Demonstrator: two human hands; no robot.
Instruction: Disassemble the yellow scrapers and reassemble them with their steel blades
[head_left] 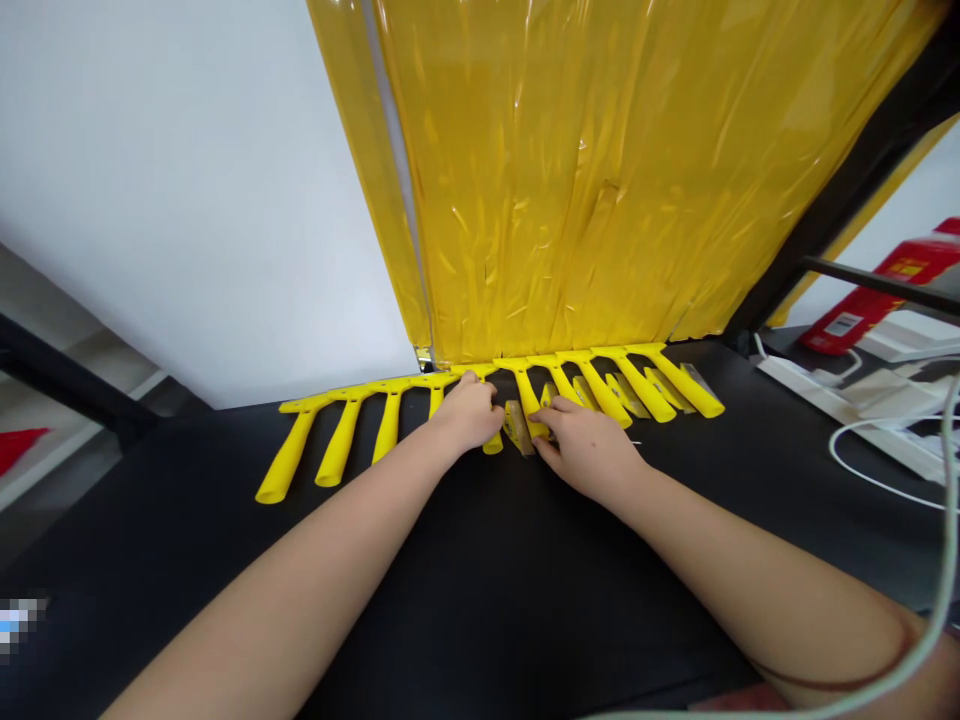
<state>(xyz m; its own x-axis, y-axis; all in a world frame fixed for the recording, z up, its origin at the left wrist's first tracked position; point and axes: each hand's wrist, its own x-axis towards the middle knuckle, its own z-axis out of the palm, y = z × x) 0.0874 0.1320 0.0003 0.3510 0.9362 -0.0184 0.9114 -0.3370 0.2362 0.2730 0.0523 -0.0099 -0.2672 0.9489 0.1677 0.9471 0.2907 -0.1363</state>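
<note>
1. Left forearm (285,590) and right forearm (757,570), both bare, reaching in from 6 o'clock across a black tabletop (510,610), angled inward so that both hands meet at the middle of the row ahead.
2. Farther along, at about 12 o'clock from the left forearm, a left hand (469,412), palm down, with fingers (469,379) curled narrowly over a crossbar in a row of yellow handles (337,440). No telling from this view whether those fingers grip or only press, though the placement looks suited to steadying the row.
3. Just to 3 o'clock of that hand, a right hand (589,450), fingers (541,420) drawn close together beside the end of one yellow stem and a small tan strip (517,428). Any actual hold hidden behind the knuckles; strip lying tilted between both hands.
4. Yellow handles T-shaped, crossbars end to end along the foot of a shiny yellow plastic sheet (540,170), stems fanned toward 6 o'clock, probably lined up against the sheet for a straight row. More flat strips (628,395) tucked between stems toward 3 o'clock, seemingly kept apart by them.
5. Farther out: white wall (172,200) at 10 o'clock, red box (877,300) at 2 o'clock, white power strip (847,395) at 3 o'clock, and pale cable (946,520) at 4 o'clock, off to the side, clear of the hands.
</note>
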